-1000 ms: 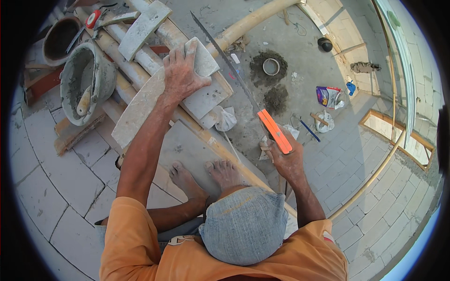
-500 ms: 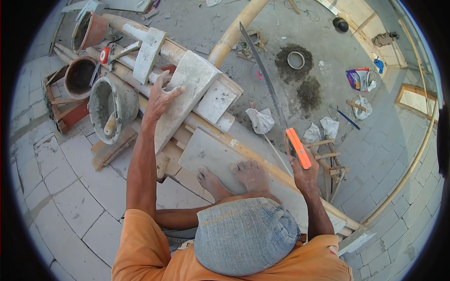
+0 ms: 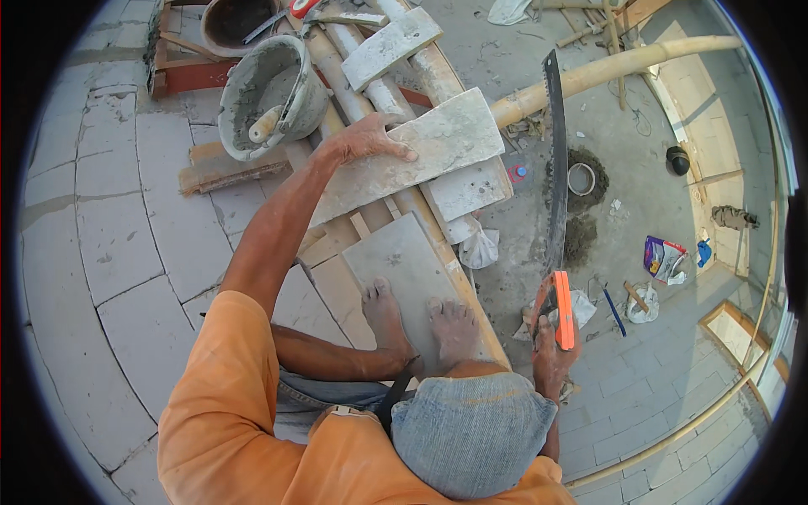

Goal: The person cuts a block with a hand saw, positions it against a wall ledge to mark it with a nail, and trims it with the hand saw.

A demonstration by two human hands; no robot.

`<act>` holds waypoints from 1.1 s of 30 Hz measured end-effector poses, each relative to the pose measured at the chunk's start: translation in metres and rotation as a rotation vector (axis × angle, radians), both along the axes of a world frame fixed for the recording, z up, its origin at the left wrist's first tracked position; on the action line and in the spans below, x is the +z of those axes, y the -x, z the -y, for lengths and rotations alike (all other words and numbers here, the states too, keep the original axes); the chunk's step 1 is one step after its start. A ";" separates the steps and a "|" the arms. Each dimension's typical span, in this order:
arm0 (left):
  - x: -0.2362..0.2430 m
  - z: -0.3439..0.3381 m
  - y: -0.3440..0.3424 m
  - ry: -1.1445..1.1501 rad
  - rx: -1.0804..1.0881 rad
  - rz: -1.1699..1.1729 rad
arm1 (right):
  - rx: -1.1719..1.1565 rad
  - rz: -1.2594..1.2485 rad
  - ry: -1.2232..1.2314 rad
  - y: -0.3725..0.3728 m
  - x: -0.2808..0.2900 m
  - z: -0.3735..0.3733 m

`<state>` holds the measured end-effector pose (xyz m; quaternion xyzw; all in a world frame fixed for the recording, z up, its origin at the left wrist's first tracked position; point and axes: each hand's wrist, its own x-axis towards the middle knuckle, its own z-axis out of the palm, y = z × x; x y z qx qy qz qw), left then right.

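My left hand [image 3: 374,141] grips the long edge of a pale grey lightweight concrete block [image 3: 450,139], with the thumb lying on its top face. The block lies slantwise across bamboo poles [image 3: 352,93], over a smaller block piece [image 3: 468,190]. On the right, my right hand [image 3: 553,355] is closed round the orange handle [image 3: 564,310] of a hand saw. Its long dark toothed blade [image 3: 556,160] points away from me, apart from the block, right of its far end. My bare feet [image 3: 455,330] rest on a flat grey slab [image 3: 396,257].
To the left stands a mortar-smeared bucket [image 3: 296,93] holding a wooden-handled tool [image 3: 266,124]. Another block piece [image 3: 391,47] lies farther along the poles. A thick bamboo pole [image 3: 623,66] runs off right. Mortar surrounds a round ring [image 3: 581,178] on the floor below.
The view has turned, shifting the whole scene. The saw blade now stands more upright in the picture, its tip farther from the block. Both hands keep their holds.
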<state>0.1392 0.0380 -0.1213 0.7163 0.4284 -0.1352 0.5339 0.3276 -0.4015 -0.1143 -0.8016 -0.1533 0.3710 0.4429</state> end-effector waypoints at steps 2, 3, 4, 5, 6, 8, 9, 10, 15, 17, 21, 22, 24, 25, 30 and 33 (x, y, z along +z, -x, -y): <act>0.010 0.005 0.003 -0.027 -0.031 0.054 | -0.020 -0.006 -0.066 -0.002 0.007 0.000; 0.010 0.006 0.007 -0.157 -0.123 0.043 | -0.003 0.000 -0.069 -0.001 0.007 0.001; 0.012 0.007 0.005 -0.289 -0.216 0.034 | 0.008 0.013 -0.047 -0.004 0.006 0.000; 0.013 0.010 0.004 -0.292 -0.201 0.041 | 0.018 0.024 -0.025 -0.006 0.004 0.000; 0.013 0.016 0.004 -0.320 -0.206 -0.011 | 0.032 0.032 -0.026 -0.008 0.003 0.001; 0.014 0.023 0.004 -0.352 -0.202 -0.065 | 0.000 0.033 -0.033 -0.011 0.001 -0.002; 0.011 0.026 0.005 -0.435 -0.191 -0.074 | 0.010 0.035 -0.035 -0.012 -0.001 -0.003; 0.012 0.030 0.004 -0.515 -0.180 -0.087 | 0.001 0.053 -0.058 -0.014 -0.001 -0.004; 0.021 0.028 0.006 -0.633 -0.061 -0.120 | 0.017 0.012 -0.030 -0.020 0.006 -0.013; 0.020 0.027 0.007 -0.676 -0.019 -0.136 | -0.006 -0.042 -0.018 -0.019 0.005 -0.018; 0.013 0.034 0.001 -0.795 0.015 -0.209 | -0.040 -0.094 -0.034 -0.012 0.005 -0.032; 0.013 0.038 0.001 -0.821 0.011 -0.212 | -0.031 -0.049 -0.078 -0.010 0.000 -0.033; 0.013 0.035 0.005 -0.806 -0.019 -0.208 | -0.018 -0.011 -0.119 -0.009 -0.003 -0.029; 0.012 0.031 0.007 -0.796 -0.051 -0.194 | -0.005 -0.020 -0.086 -0.008 -0.004 -0.029; 0.025 0.018 0.016 -0.589 -0.075 -0.133 | 0.039 -0.082 -0.034 -0.008 -0.015 -0.023; 0.014 0.014 0.025 -0.523 -0.066 -0.092 | 0.002 -0.060 -0.079 -0.003 -0.019 -0.026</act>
